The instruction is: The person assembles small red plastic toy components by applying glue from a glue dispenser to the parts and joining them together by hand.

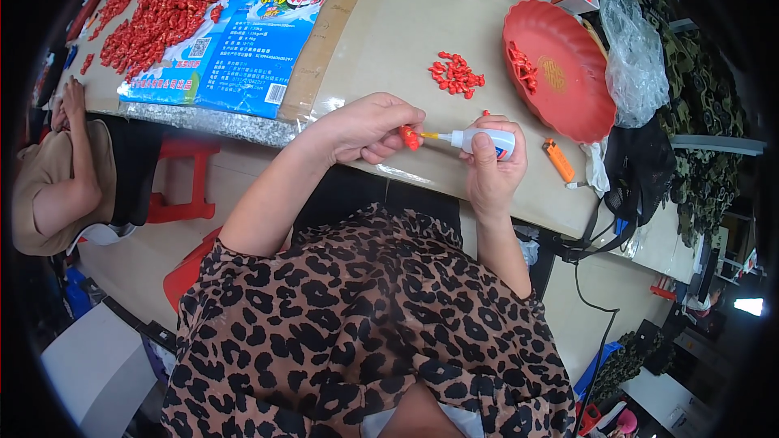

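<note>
My left hand [375, 131] pinches a small knotted red piece [411, 138] between thumb and fingers, over the table's front edge. My right hand [497, 166] is wrapped round a small white glue bottle [484, 143], tipped on its side. Its thin yellowish nozzle points left and meets the red piece, or comes very close; I cannot tell which. Another bit of red shows just above the right hand's fingers. Beyond both hands lies a small heap of similar red pieces [456, 75]. A red scalloped dish [560, 73] at the right holds several more.
A large pile of red pieces [170, 20] covers the far left of the table, partly on a blue printed cardboard sheet [251, 73]. An orange lighter [559, 160] lies by the dish. At the right are a clear plastic bag [635, 57] and a black bag [637, 170]. Another person [65, 170] sits at left.
</note>
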Motion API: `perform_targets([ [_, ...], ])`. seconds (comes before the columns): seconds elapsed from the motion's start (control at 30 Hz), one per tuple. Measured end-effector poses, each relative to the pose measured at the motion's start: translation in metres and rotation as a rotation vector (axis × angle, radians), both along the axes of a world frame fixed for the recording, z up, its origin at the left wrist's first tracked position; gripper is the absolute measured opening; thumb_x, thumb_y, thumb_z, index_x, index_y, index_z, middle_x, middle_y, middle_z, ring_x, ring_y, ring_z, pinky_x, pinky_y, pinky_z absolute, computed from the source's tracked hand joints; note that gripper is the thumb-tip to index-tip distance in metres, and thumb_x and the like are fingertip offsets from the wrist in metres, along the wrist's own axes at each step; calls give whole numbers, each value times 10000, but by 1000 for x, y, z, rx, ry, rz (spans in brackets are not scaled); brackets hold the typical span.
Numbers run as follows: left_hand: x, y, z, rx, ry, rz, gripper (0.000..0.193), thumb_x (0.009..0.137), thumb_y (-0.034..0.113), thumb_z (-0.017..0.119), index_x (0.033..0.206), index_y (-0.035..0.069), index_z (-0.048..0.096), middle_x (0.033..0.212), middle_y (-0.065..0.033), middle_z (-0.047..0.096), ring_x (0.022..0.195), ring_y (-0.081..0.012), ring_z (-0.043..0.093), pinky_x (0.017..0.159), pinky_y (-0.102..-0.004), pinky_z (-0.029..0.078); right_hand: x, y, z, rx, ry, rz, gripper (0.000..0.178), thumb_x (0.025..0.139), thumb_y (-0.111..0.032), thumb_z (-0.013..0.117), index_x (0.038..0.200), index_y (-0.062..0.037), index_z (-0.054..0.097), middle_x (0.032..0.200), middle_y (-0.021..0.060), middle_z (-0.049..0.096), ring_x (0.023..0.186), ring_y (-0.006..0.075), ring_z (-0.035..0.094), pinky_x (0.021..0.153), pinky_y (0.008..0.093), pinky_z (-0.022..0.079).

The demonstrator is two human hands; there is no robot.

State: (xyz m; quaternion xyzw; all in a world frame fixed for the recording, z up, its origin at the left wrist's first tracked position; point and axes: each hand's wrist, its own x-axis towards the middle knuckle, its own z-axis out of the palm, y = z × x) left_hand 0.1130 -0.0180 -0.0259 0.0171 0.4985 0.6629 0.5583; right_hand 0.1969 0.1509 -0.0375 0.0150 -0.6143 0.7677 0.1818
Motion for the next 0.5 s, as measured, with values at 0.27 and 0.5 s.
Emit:
perform_targets([
  [0.27, 1, -1, 1, 3, 27, 26, 239, 833, 227, 444, 704, 33, 499, 492, 41, 322, 364, -30, 229, 316, -183, 165, 1, 0, -2, -5, 4, -4, 179, 779, -97, 586, 857, 1, 457, 843, 74, 485, 636, 79, 490, 537, 188, 431],
  [0.5, 2, -1, 0, 12, 40, 44, 223, 828, 207, 442, 728, 23, 518, 501, 38, 329, 368, -33, 229, 318, -185, 175, 3, -1, -1, -20, -12, 4, 179, 777, -99, 589, 851, -1, 458, 840, 70, 487, 630, 76, 489, 538, 186, 424],
])
